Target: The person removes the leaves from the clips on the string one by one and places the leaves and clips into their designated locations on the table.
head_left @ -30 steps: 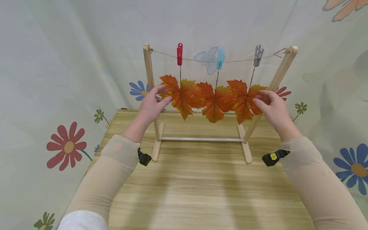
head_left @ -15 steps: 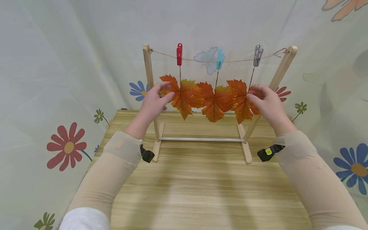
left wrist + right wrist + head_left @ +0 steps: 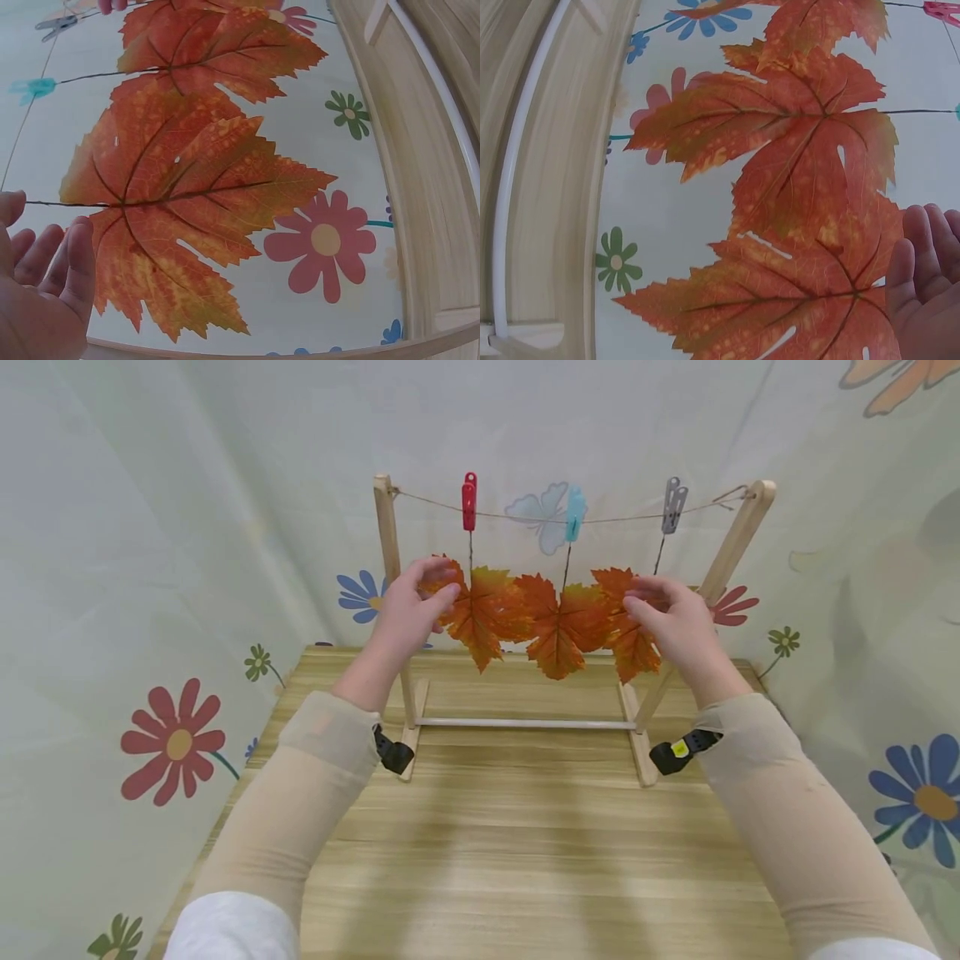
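Observation:
Three orange artificial maple leaves hang by dark stems in a row: a left leaf [image 3: 486, 618], a middle leaf [image 3: 558, 631] and a right leaf [image 3: 628, 639]. A red clothespin [image 3: 469, 503], a light blue clothespin [image 3: 575, 515] and a grey clothespin [image 3: 673, 508] hold the stems on a thin string [image 3: 517, 517]. My left hand [image 3: 405, 614] is at the left leaf's outer side, fingers loosely bent, gripping nothing. My right hand [image 3: 681, 625] covers part of the right leaf, its fingers also relaxed. Whether either hand touches a leaf, I cannot tell.
The string spans a wooden frame with a left post [image 3: 387, 527], a right post [image 3: 738, 543] and a white bottom bar [image 3: 525, 723]. It stands on a wood-grain table [image 3: 525, 843]. A flower-printed cloth [image 3: 187, 485] hangs behind.
Both hands have moved inward: the left one right and slightly up, the right one left over the right leaf. Leaves, clothespins and frame look the same.

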Tool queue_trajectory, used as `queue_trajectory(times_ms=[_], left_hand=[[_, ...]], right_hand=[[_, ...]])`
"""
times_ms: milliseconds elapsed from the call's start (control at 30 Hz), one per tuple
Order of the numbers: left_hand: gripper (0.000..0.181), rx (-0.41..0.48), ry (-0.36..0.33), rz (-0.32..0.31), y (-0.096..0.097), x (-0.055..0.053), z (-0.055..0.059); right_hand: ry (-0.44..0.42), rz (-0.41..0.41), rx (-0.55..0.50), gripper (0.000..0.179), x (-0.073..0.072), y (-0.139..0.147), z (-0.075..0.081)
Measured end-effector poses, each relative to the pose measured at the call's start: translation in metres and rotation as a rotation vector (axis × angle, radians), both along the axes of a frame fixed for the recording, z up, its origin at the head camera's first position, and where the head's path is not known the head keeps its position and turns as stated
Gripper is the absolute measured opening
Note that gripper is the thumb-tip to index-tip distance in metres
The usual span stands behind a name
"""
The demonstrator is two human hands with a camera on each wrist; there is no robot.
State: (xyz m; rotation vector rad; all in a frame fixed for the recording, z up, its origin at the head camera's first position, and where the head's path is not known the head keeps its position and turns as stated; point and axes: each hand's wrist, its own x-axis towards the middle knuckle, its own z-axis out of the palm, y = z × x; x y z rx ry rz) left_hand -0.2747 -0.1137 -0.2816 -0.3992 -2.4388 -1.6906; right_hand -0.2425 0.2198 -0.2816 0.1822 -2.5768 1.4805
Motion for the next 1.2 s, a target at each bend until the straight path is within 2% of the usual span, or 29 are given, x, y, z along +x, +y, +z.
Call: queue_trajectory(times_ms=[433,767,1000,1200], left_hand=[[0.04,0.081,-0.055,0.044,0.013,-0.01,0.009],[0.038,0.128,-0.087,0.072,0.026,-0.013,0.014],[0.037,0.177,-0.088,0.071,0.032,-0.015,0.015],[0.035,0.194,-0.115,0.07,0.035,-0.017,0.012]], right_hand=[[0.014,0.058,-0.054,0.045,-0.003,-0.022,0.011],[0.027,0.091,-0.046,0.042,-0.004,-0.035,0.01],[0.023,0.108,-0.023,0.042,-0.004,-0.048,0.014],[0.01,0.126,-0.035,0.042,-0.005,-0.057,0.016]])
